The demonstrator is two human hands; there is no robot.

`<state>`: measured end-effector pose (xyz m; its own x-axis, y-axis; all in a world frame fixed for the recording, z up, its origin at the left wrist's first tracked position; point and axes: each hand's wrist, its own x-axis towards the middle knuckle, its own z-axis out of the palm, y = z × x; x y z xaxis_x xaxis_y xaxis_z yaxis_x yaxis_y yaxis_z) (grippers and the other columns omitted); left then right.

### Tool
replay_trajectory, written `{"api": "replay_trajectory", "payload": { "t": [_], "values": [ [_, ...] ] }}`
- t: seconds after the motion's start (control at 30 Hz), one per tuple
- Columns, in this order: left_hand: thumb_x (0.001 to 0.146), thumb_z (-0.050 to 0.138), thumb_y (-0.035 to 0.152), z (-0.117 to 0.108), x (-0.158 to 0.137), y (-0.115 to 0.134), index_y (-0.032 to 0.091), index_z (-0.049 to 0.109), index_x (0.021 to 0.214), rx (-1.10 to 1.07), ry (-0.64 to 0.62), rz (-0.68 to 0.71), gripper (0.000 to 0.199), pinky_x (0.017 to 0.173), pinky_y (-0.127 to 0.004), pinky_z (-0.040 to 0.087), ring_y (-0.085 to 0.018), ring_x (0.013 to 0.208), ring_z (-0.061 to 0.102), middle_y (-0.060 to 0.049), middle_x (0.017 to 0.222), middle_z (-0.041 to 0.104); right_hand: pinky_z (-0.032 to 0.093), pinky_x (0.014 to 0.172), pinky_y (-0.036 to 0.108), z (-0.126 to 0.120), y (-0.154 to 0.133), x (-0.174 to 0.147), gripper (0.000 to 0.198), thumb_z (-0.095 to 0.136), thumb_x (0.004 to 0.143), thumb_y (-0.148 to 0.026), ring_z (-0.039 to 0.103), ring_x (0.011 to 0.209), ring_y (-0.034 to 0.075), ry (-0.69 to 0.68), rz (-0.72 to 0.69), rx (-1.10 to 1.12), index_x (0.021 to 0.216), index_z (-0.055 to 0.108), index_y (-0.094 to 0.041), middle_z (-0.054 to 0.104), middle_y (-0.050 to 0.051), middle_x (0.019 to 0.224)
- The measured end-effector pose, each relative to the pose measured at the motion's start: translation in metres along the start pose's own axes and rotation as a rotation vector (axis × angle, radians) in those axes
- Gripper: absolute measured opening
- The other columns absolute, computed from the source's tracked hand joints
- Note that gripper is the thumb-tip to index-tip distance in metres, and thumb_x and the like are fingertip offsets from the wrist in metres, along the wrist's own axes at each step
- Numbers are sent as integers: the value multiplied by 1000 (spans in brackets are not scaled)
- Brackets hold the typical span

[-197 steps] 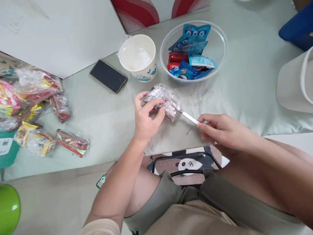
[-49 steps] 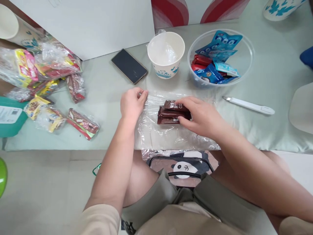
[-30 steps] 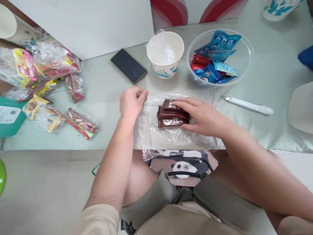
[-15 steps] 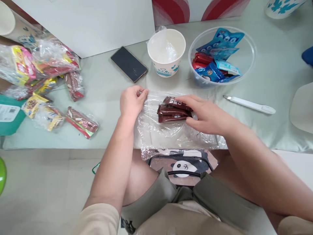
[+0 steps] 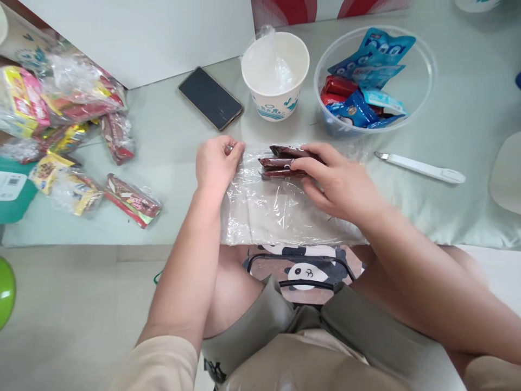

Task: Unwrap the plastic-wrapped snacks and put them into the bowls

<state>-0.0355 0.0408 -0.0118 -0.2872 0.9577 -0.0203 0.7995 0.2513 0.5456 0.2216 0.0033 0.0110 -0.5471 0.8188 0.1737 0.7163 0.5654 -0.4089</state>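
A sheet of clear plastic film (image 5: 280,214) lies spread along the table's near edge. At its upper left corner my left hand (image 5: 217,163) is closed, thumb and finger pinching the film. Three brown snack packets (image 5: 280,162) stand side by side on the upper part of the film. Over their right ends curls my right hand (image 5: 342,182), its fingers gripping them. The packets' right ends are hidden under my fingers.
Behind the film are a phone (image 5: 210,99), a paper cup (image 5: 274,76) with plastic in it, and a clear bowl (image 5: 423,103) of snack packets. A white utility knife (image 5: 423,167) lies at right. Wrapped snacks (image 5: 77,98) pile up at left.
My right hand has pushed the brown packets up the film, away from me, and they now stand more on edge. My left hand stays at the film's corner. The view has shifted slightly.
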Motion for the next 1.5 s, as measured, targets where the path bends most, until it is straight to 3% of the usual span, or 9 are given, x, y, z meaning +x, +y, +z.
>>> {"api": "replay_trajectory", "payload": {
  "t": [0.27,0.4,0.57,0.77,0.87,1.03,1.27,1.43,1.5],
  "values": [
    [86,62,40,-8,-2,4,21,67,74,-1,-31,-15,23,61,-32,30,-15,58,44,1,60,54,59,90,40,7,1,2,38,52,95,-19,69,114,27,159,-38,64,132,61,-25,69,12,130],
    [85,60,44,-10,-2,4,21,66,74,-19,-46,-26,26,60,-31,30,-15,57,44,1,58,53,59,94,43,-2,1,-3,36,56,91,-22,68,115,26,371,-110,167,126,56,-27,68,12,126],
    [84,59,46,-10,-2,6,22,66,76,-1,-48,-44,27,61,-31,31,-16,59,45,1,59,52,55,100,54,-17,5,-11,35,58,87,-23,65,120,31,574,-7,159,121,53,-28,64,13,123],
    [88,56,43,-12,-1,11,20,66,75,47,-76,-52,28,60,-29,30,-15,61,44,1,62,52,53,98,49,-61,34,10,43,65,80,-19,64,111,29,993,-112,70,122,61,-27,63,9,116],
    [89,58,43,-12,0,12,20,69,80,50,-78,-65,28,60,-29,30,-15,62,45,1,64,55,52,102,53,-71,53,24,42,64,80,-16,63,117,33,899,-19,11,122,63,-23,64,13,120],
    [89,59,43,-11,1,8,20,72,82,29,-84,-67,28,60,-29,31,-14,60,47,2,62,55,37,114,70,-51,70,25,49,66,81,-27,47,145,43,589,332,-134,129,60,-29,56,15,147],
    [88,61,40,-9,2,5,20,72,79,17,-72,-83,24,59,-29,32,-14,59,46,3,59,52,44,112,64,-46,75,28,64,58,82,-24,55,137,39,417,330,-37,146,50,-28,57,14,150],
    [87,62,40,-8,2,5,20,72,78,-8,-58,-76,24,58,-29,31,-14,58,44,3,57,50,28,114,79,-39,93,26,43,53,88,-28,51,138,46,473,404,-131,129,63,-28,70,14,124],
    [86,64,38,-8,1,5,19,71,75,-42,-39,-64,23,57,-29,30,-13,56,42,3,54,48,31,112,77,-42,93,21,41,55,88,-30,48,140,47,568,366,-164,127,64,-28,68,16,128]
  ]
}}
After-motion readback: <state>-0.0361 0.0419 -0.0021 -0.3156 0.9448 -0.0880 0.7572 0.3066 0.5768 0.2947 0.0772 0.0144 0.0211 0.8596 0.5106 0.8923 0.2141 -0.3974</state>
